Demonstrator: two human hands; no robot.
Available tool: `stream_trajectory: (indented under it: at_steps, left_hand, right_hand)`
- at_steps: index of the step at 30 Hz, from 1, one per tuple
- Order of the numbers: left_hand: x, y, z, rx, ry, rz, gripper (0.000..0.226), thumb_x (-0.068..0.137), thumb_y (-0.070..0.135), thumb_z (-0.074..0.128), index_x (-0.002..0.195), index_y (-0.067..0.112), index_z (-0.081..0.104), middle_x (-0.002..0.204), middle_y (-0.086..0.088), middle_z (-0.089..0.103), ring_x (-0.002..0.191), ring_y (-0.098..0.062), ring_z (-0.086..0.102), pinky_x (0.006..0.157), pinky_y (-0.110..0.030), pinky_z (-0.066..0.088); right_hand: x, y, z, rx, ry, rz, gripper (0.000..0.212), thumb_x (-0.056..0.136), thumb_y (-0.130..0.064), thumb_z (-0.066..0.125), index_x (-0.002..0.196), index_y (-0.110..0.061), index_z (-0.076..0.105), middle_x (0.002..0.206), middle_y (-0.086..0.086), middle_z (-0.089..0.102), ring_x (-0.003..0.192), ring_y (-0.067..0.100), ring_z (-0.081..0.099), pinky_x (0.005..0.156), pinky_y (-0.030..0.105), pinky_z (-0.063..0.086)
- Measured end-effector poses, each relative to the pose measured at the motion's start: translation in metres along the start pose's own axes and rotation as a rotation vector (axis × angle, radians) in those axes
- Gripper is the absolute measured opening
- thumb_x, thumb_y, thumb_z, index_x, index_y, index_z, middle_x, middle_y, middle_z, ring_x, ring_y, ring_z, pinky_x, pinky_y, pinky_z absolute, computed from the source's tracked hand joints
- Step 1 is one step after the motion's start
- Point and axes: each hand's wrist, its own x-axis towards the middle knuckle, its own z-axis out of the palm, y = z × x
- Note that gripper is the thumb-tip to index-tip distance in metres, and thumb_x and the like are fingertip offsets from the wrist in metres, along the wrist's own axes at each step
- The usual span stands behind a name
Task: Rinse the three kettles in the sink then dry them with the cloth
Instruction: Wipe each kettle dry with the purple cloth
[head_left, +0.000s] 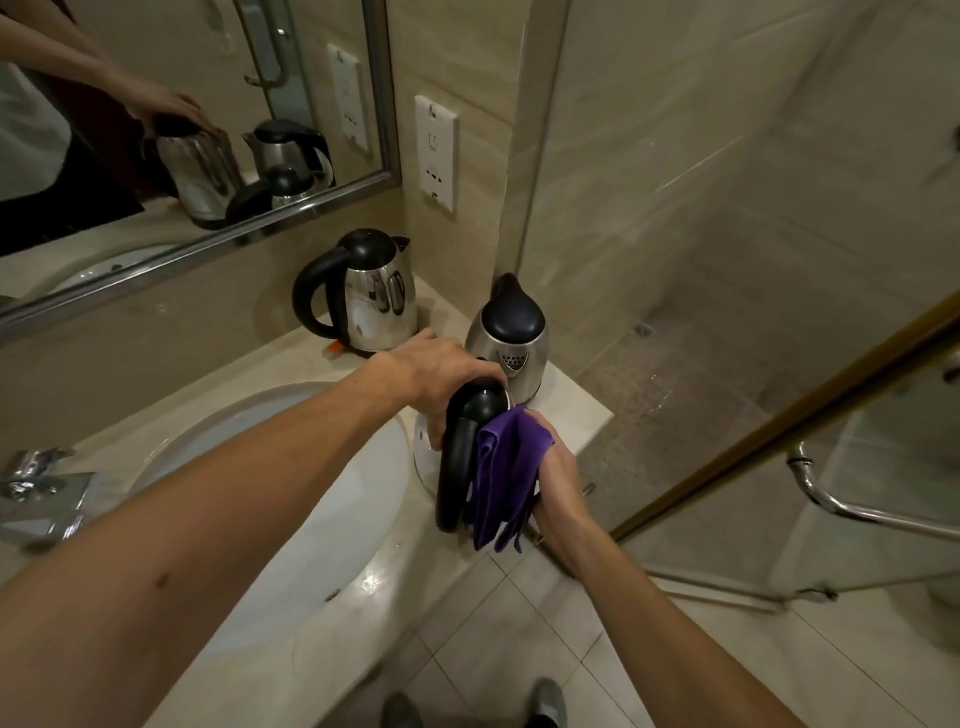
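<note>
One kettle (457, 460) against purple cloth (506, 478).

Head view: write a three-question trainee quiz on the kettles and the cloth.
1. True or false: the purple cloth is held in the right hand.
2. What does the left hand grip? A) the tap B) the top of the kettle being wiped C) the wall socket
3. Fill in: besides the kettle being wiped, ___ other kettles stand on the counter.

Key: 1 true; 2 B; 3 two.
</note>
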Motion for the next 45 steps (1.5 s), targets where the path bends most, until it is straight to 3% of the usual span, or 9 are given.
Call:
stream_trajectory:
  at_steps: [5, 8, 12, 16, 28, 35, 39, 41, 45]
  left_hand:
    - [-0.007, 0.002, 0.015, -0.133, 0.064, -0.114, 0.099, 0.053, 0.061, 0.087, 0.136, 0.05, 0.034, 0.131, 0.01, 0.056, 0.126, -0.023, 0.045, 0.104, -0.05, 0.033]
    - [-0.011, 0.011, 0.025, -0.17, 0.134, -0.215, 0.101, 0.05, 0.071, 0.082, 0.137, 0.048, 0.035, 0.127, 0.008, 0.061, 0.123, -0.024, 0.049, 0.104, -0.052, 0.034]
    - [-0.01, 0.022, 0.032, -0.222, 0.189, -0.337, 0.095, 0.055, 0.071, 0.078, 0.138, 0.045, 0.038, 0.122, 0.004, 0.064, 0.121, -0.028, 0.051, 0.103, -0.055, 0.035]
    - [-0.016, 0.035, 0.03, -0.267, 0.194, -0.437, 0.096, 0.058, 0.067, 0.079, 0.141, 0.044, 0.037, 0.126, 0.002, 0.063, 0.126, -0.031, 0.048, 0.107, -0.056, 0.031]
    - [-0.013, 0.067, 0.028, -0.398, 0.204, -0.751, 0.091, 0.056, 0.074, 0.075, 0.133, 0.039, 0.043, 0.117, -0.004, 0.065, 0.119, -0.035, 0.052, 0.102, -0.055, 0.03]
    - [-0.011, 0.069, 0.029, -0.413, 0.196, -0.782, 0.098, 0.055, 0.07, 0.08, 0.137, 0.037, 0.04, 0.123, -0.005, 0.063, 0.122, -0.036, 0.05, 0.102, -0.057, 0.031]
    - [-0.011, 0.076, 0.033, -0.317, 0.21, -0.809, 0.09, 0.062, 0.076, 0.069, 0.135, 0.03, 0.042, 0.118, -0.007, 0.066, 0.121, -0.037, 0.049, 0.103, -0.056, 0.03]
    - [-0.011, 0.073, 0.031, -0.298, 0.2, -0.813, 0.09, 0.064, 0.078, 0.067, 0.135, 0.028, 0.043, 0.119, -0.009, 0.065, 0.122, -0.037, 0.048, 0.104, -0.055, 0.029]
    - [-0.011, 0.052, 0.022, -0.3, 0.133, -0.663, 0.102, 0.063, 0.073, 0.074, 0.147, 0.033, 0.032, 0.148, -0.013, 0.041, 0.14, -0.039, 0.026, 0.113, -0.058, 0.025]
  right_hand:
    - [-0.011, 0.009, -0.008, -0.19, -0.116, -0.265, 0.032, 0.103, -0.026, 0.054, 0.124, -0.046, 0.065, 0.14, -0.013, 0.054, 0.129, 0.016, 0.054, 0.112, 0.047, 0.046]
    - [-0.018, 0.007, -0.013, -0.362, -0.206, -0.37, 0.046, 0.095, -0.026, 0.052, 0.135, -0.05, 0.057, 0.155, -0.014, 0.039, 0.143, 0.013, 0.04, 0.119, 0.046, 0.037]
    - [-0.03, -0.004, -0.022, -0.644, -0.269, -0.432, 0.065, 0.089, -0.02, 0.065, 0.145, -0.048, 0.046, 0.164, -0.015, 0.022, 0.151, 0.007, 0.02, 0.117, 0.029, 0.025]
    - [-0.026, -0.005, -0.018, -0.796, -0.262, -0.446, 0.081, 0.083, -0.019, 0.068, 0.149, -0.051, 0.034, 0.166, -0.019, 0.011, 0.152, 0.012, 0.016, 0.118, 0.039, 0.032]
    - [0.005, -0.014, -0.035, -0.917, -0.208, -0.602, 0.075, 0.089, -0.021, 0.067, 0.153, -0.043, 0.036, 0.162, -0.011, 0.03, 0.149, 0.015, 0.027, 0.121, 0.038, 0.03]
    - [-0.025, 0.02, -0.035, -0.671, -0.016, -0.522, 0.085, 0.083, -0.005, 0.073, 0.153, -0.04, 0.038, 0.165, -0.011, 0.016, 0.15, 0.005, 0.015, 0.106, 0.005, 0.012]
    - [-0.003, 0.001, -0.029, -0.777, -0.039, -0.539, 0.073, 0.09, -0.005, 0.065, 0.152, -0.035, 0.038, 0.166, -0.005, 0.02, 0.152, 0.017, 0.017, 0.116, 0.027, 0.015]
    - [0.01, -0.006, -0.034, -0.84, -0.102, -0.559, 0.072, 0.092, -0.002, 0.063, 0.151, -0.036, 0.039, 0.164, -0.006, 0.021, 0.15, 0.018, 0.019, 0.117, 0.03, 0.019]
    - [0.027, -0.015, -0.05, -0.861, -0.206, -0.594, 0.076, 0.088, 0.003, 0.063, 0.15, -0.036, 0.041, 0.16, -0.008, 0.031, 0.148, 0.014, 0.026, 0.124, 0.039, 0.025]
